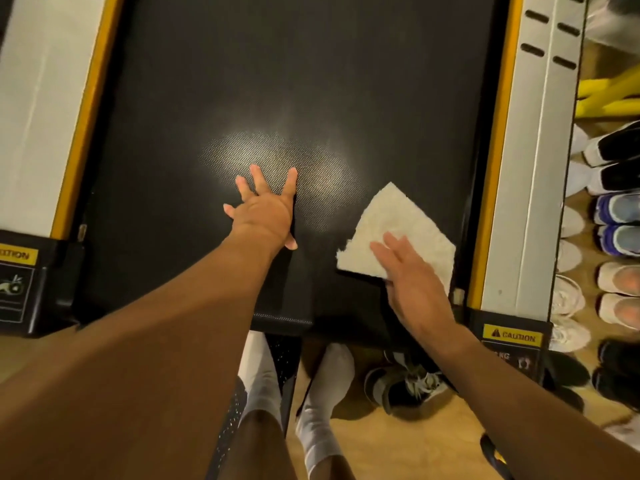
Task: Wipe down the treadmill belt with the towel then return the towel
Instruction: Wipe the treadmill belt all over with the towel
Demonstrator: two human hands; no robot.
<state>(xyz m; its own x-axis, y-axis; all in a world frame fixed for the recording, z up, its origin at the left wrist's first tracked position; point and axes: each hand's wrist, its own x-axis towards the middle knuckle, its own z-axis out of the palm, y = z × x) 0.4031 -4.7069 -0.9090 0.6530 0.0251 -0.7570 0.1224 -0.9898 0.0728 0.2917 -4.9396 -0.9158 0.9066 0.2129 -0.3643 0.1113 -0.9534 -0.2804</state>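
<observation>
Treadmill belt (277, 64) fills the middle of the view, dark and textured, and on its far left runs the left side rail (34, 116), white with a yellow strip. Next across, the left hand (265, 209) is planted flat on the belt, fingers spread and straight, gripping nothing; its arm reaches out long, seemingly as a prop for the lean. A patch of glare lies just beyond its fingertips. Further right, on the near right part of the belt, the towel (391, 220) lies flat as a white diamond, one corner pointing up the belt. Its long axis cannot be told, since its near corner is covered. The right hand (415, 282) covers that corner, fingers straight and together, pressing down rather than pinching, and aimed up and leftward. So the towel lies ahead of these fingers, the right hand is plainly the nearer one, and most of the belt lies away and to the left; the next stroke probably goes that way. Just beside the towel is the right side rail (530, 168), then a row of shoes (613, 216) on the floor.
</observation>
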